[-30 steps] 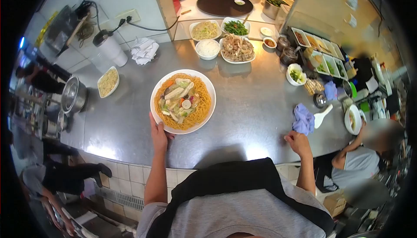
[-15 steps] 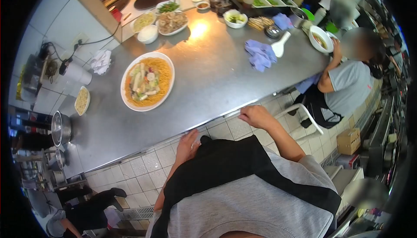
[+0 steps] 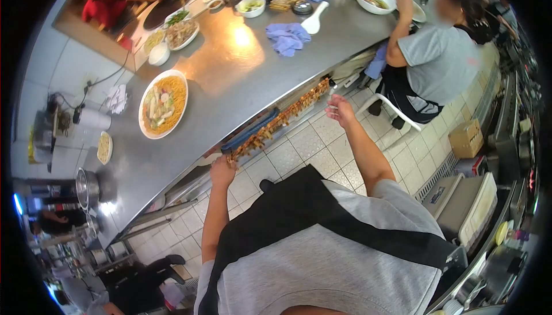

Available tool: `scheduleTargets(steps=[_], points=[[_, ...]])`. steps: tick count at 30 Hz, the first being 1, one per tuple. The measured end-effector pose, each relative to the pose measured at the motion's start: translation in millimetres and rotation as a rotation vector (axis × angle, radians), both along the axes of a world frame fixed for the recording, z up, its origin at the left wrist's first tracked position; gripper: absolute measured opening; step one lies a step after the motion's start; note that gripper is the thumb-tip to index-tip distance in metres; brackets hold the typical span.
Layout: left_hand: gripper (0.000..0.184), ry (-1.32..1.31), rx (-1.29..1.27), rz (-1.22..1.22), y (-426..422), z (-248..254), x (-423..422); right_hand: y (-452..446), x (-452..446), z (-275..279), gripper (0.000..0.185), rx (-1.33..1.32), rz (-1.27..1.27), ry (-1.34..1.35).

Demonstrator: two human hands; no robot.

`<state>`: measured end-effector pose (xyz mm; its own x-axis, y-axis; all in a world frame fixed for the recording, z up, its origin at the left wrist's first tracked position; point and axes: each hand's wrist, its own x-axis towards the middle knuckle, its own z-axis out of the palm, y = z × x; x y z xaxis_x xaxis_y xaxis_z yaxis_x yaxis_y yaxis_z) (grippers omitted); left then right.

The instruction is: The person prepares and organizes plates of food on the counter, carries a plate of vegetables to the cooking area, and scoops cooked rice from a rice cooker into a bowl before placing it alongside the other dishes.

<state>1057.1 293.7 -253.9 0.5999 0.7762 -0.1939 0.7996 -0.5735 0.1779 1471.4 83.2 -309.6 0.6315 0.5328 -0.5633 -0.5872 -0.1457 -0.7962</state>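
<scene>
Below the front edge of the steel counter (image 3: 190, 131) a drawer-like space stands pulled out, with a blue long thing (image 3: 250, 134) inside. Along its front runs a strip thick with orange-brown bits (image 3: 282, 122), too small to name. My left hand (image 3: 223, 171) is closed around the left end of this drawer front. Off the right end, my right hand (image 3: 340, 111) is held with its fingers apart and nothing visible in them, close to a small pale piece at the strip's end. An oval plate of noodles with topping (image 3: 164, 105) sits on the counter.
A blue cloth (image 3: 287, 39), white spoon (image 3: 314, 18) and bowl of greens (image 3: 250, 7) lie along the counter. At right a seated co-worker (image 3: 434, 56) reaches by a soup bowl (image 3: 375, 0). A white stool rail (image 3: 397, 111), carton (image 3: 466, 138) and grey bin (image 3: 460, 200) stand nearby.
The drawer under the counter has come out toward me, bringing the orange-brown strip into view. My hands have moved apart, left hand leftward, right hand up. The view has shifted right.
</scene>
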Motion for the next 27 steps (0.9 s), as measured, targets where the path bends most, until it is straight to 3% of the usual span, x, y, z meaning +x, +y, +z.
scheduleTargets(steps=[2,5,6,10,13,14,17,21,22,27], points=[[0.040,-0.045,0.000,-0.043,-12,7,-6,2,20,-6,0.046,0.075,-0.231,0.142],[0.041,-0.094,-0.020,-0.044,-22,21,-7,21,26,-13,0.053,0.083,-0.316,0.206],[0.044,-0.040,-0.021,-0.001,-23,27,-5,28,21,-15,0.070,0.101,-0.314,0.201],[0.045,-0.074,-0.053,0.020,-22,36,-6,62,-21,-6,0.094,0.271,-0.301,0.333],[0.043,-0.057,-0.089,0.038,-24,47,-4,81,-51,-17,0.093,0.390,-0.243,0.440],[0.043,-0.053,-0.096,0.038,-25,52,-5,78,-67,-5,0.093,0.565,-0.146,0.427],[0.042,-0.047,-0.110,0.035,-28,59,-4,73,-100,17,0.089,0.560,-0.078,0.477],[0.042,-0.063,-0.098,0.003,-24,56,-8,60,-121,3,0.074,0.531,0.098,0.512],[0.043,-0.074,-0.086,-0.015,-22,54,-10,56,-128,14,0.061,0.540,0.118,0.520],[0.047,-0.031,-0.133,-0.038,-12,51,-15,46,-141,14,0.046,0.478,0.200,0.455]])
